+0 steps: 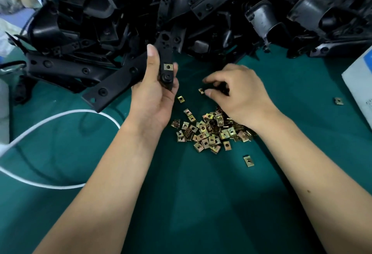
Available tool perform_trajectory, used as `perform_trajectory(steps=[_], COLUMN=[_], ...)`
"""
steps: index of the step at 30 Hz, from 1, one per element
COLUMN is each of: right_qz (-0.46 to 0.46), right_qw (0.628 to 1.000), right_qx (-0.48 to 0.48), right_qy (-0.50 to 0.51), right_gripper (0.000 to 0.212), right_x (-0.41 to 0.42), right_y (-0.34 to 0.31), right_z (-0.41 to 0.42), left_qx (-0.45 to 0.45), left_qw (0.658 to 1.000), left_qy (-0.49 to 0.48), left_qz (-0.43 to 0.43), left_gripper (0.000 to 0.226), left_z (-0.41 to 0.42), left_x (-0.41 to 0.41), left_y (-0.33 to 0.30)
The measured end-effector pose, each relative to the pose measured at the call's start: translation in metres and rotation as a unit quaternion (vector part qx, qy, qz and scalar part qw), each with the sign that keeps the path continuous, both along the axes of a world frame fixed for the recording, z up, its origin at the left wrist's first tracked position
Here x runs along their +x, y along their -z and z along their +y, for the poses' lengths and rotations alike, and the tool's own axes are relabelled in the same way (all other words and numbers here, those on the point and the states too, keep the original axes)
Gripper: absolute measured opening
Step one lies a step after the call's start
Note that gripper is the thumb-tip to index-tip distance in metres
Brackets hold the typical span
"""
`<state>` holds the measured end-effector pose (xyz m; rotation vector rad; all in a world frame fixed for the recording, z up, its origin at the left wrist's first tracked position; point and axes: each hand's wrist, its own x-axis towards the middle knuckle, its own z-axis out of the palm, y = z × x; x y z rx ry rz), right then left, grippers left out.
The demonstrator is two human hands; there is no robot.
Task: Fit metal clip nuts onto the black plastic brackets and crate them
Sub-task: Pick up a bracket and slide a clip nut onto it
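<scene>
My left hand (155, 92) grips a black plastic bracket (166, 52) upright above the green table, thumb along its left edge. One brass-coloured clip nut (167, 66) sits fitted on the bracket's flat arm. My right hand (237, 90) hovers over the table with fingers curled downward, fingertips right beside a single loose clip nut (201, 91); whether they hold anything is hidden. A heap of clip nuts (211, 131) lies under and in front of my right wrist.
A large pile of black brackets (181, 8) fills the back of the green table (191, 193). A white cable (50, 121) loops at the left. A white box (360, 84) stands at the right edge. Stray nuts lie at the right (338, 101) and front (248, 160).
</scene>
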<state>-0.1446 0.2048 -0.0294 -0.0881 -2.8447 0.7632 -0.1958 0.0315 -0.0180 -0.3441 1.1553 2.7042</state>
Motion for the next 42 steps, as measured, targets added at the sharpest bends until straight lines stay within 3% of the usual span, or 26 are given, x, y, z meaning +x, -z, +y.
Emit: perform_trajectory(steps=[3,10,13,17,20,24,30,35,39,42], right_qz=[-0.002,0.047,0.113,0.127,0.105,0.082,0.065,0.072,0.106,0.117], right_qw=[0.999,0.998,0.979,0.915,0.872,0.826,0.813,0.751,0.762,0.77], right_qx=[0.027,0.002,-0.168,-0.377,-0.476,-0.556,-0.579,-0.656,-0.639,-0.627], right_qy=[-0.019,-0.035,-0.035,-0.06,-0.054,-0.048,-0.009,0.015,0.024,0.021], right_gripper=[0.028,0.01,0.01,0.005,0.014,0.009,0.008,0.007,0.008,0.01], right_x=[-0.004,-0.004,0.0,0.004,0.006,0.007,0.009,0.009,0.009,0.008], right_y=[0.001,-0.001,-0.001,-0.005,-0.006,-0.01,-0.013,-0.013,-0.01,-0.01], right_z=[-0.005,-0.01,-0.013,-0.014,-0.015,-0.015,-0.015,-0.016,-0.018,-0.018], left_qx=[0.026,-0.009,-0.034,-0.059,-0.091,-0.071,-0.08,-0.079,-0.067,-0.064], left_qw=[1.0,0.998,0.997,0.993,0.985,0.982,0.981,0.975,0.974,0.974], left_qy=[0.011,0.059,0.064,0.096,0.133,0.162,0.165,0.194,0.2,0.201], left_qz=[-0.006,0.014,0.019,0.035,0.057,0.062,0.06,0.069,0.08,0.082], left_gripper=[0.037,0.029,0.029,0.04,0.051,0.038,0.027,0.039,0.06,0.058], left_z=[-0.001,0.005,0.008,0.008,0.008,0.007,0.007,0.01,0.012,0.013], left_x=[-0.001,0.003,0.006,0.009,0.012,0.011,0.011,0.013,0.015,0.015], left_y=[0.001,0.004,0.003,0.002,0.002,0.002,0.004,0.005,0.004,0.006])
